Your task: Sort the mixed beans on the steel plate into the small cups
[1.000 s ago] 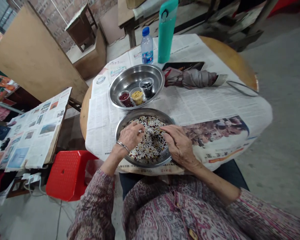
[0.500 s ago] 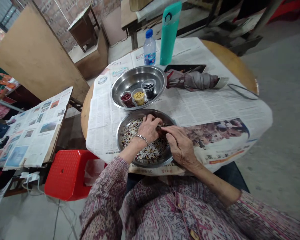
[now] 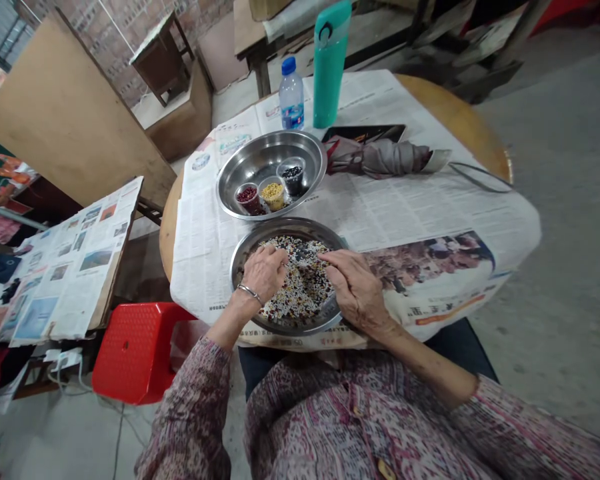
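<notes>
Mixed beans (image 3: pixel 303 293) fill a steel basin (image 3: pixel 285 225) set at the near edge of the newspaper-covered table (image 3: pixel 430 207), within easy reach of both hands. The left hand (image 3: pixel 264 272) curls over them, bangled wrist lifted; the right hand (image 3: pixel 355 291) reaches across, fingers dipped in; whether either grips beans I cannot tell. Just beyond, a second basin (image 3: pixel 270 148) holds three small cups (image 3: pixel 273 194).

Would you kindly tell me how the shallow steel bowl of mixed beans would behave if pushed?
The shallow steel bowl will probably slide easily on the newspaper, being smooth metal. The loose multicoloured beans would likely shift and roll inside, though its raised rim should hold most.
</notes>
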The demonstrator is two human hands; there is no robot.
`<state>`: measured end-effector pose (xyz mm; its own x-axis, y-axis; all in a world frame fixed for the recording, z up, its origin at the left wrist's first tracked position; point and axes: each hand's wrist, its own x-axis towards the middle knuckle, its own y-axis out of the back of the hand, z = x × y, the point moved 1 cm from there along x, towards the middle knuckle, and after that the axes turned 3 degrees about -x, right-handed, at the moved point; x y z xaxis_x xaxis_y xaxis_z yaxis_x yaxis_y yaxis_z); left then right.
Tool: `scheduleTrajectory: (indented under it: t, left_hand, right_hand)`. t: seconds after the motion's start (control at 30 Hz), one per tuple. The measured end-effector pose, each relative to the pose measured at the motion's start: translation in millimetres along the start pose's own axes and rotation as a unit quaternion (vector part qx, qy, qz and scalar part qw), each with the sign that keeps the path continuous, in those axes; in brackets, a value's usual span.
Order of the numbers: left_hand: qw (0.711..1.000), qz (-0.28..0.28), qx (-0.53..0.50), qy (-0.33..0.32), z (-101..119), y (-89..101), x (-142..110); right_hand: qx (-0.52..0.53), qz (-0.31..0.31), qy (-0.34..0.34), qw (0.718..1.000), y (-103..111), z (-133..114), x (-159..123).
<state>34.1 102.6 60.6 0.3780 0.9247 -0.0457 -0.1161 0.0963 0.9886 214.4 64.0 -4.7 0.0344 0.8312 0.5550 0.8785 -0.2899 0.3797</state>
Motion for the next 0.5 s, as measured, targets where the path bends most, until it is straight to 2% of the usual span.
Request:
scheduleTrajectory:
  t: [0.17,0.3,0.4,0.5]
  left_hand:
    - [0.999,0.001,-0.032,0.007,3.0,-0.2,-30.0]
    - [0.997,-0.035,-0.064,-0.002,12.6,-4.8,-48.6]
    - [0.994,-0.047,-0.097,-0.033,19.2,-9.3,-52.7]
    - [0.992,-0.018,-0.115,-0.045,21.7,-12.1,-47.5]
  right_hand:
    - [-0.004,-0.001,0.005,1.000,-0.9,1.5,-0.7]
    - [-0.007,-0.003,0.004,1.000,-1.4,3.0,-1.2]
    - [-0.009,0.001,0.010,1.000,-1.4,3.0,-1.5]
    - [-0.007,0.003,0.018,1.000,-1.6,3.1,-1.7]
